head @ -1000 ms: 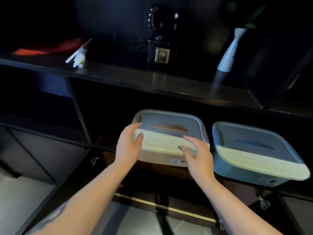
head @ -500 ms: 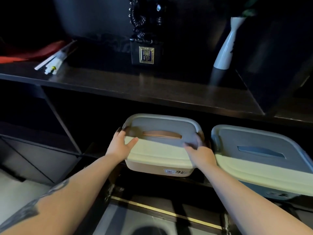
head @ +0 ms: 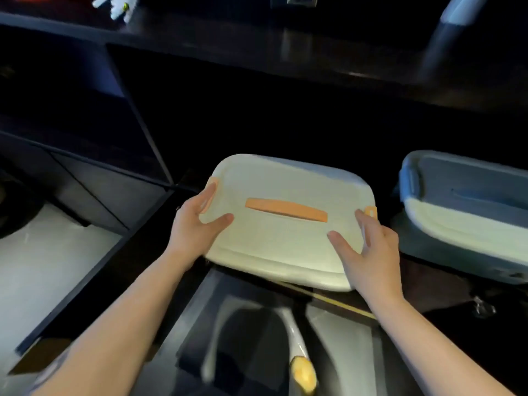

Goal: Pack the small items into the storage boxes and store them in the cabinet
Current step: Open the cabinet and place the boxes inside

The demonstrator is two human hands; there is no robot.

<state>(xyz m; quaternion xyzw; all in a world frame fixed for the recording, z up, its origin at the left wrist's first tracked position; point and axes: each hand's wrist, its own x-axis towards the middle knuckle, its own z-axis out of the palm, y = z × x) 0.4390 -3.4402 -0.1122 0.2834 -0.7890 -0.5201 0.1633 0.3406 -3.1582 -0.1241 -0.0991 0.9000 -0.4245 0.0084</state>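
**Cream box drawn out toward the front edge of the cabinet shelf**

The dark cabinet [head: 257, 90] filled most of the view, its lower shelf [head: 428, 281] open and deep in shadow. At the right end of that shelf sat a blue-grey storage box [head: 463, 224], lid on, untouched. Beside it, nearer the middle, was the cream storage box [head: 285, 238] with an orange handle strip [head: 285, 210] on its lid. Half a second earlier this box sat further back in the shelf with the hands just closing on it; now its lid faced the camera and its near side overhung the shelf's front edge. The left hand [head: 194, 227] gripped the box's left end, thumb on the lid. The right hand [head: 371, 252] gripped the right end, fingers spread on top beside an orange side clip [head: 370, 211]. That suggested the box was being repositioned or withdrawn, so storing it did not look finished.
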